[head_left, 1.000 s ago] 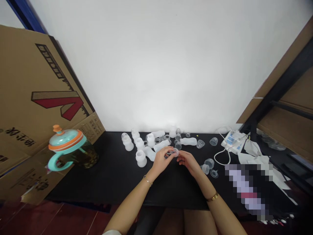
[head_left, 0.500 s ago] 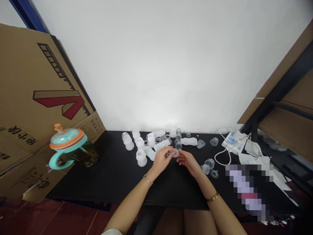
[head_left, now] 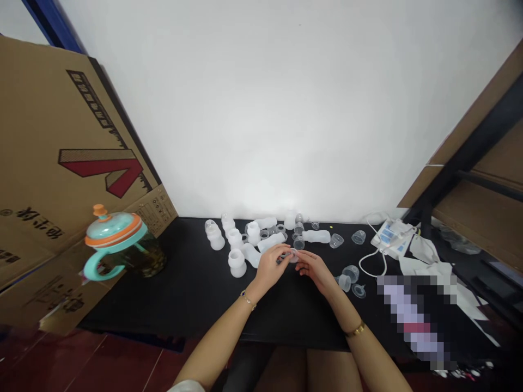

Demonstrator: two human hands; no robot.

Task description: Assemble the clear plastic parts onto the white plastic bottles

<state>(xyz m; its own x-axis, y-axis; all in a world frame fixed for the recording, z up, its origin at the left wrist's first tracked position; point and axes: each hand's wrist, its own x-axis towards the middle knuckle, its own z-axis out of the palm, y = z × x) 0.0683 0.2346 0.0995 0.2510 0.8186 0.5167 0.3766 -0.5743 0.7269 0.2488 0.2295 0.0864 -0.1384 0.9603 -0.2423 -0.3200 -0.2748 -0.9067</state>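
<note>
Over the middle of the black table (head_left: 192,294), my left hand (head_left: 273,267) pinches a small clear ring (head_left: 293,256) that looks like a baby bottle collar. My right hand (head_left: 314,268) has its thumb and fingertips against the ring's other side, the remaining fingers curled. Fine detail of the ring is too small to make out. Just left of my hands stands an open white baby bottle (head_left: 237,264), with another white bottle (head_left: 271,242) lying behind my left hand. On the right sit a clear dome cap (head_left: 350,273) and a clear bottle nipple (head_left: 359,291).
A teal-lidded jug (head_left: 122,245) stands left, beside a large cardboard box (head_left: 49,136). More bottles, caps and rings lie along the white wall (head_left: 261,109). To the right are a white power strip (head_left: 390,239) with its cord, and crumpled paper (head_left: 433,269).
The ring has tilted slightly between my fingers, and my right fingertips have closed in on it. The view has shifted a little; the table items stay put.
</note>
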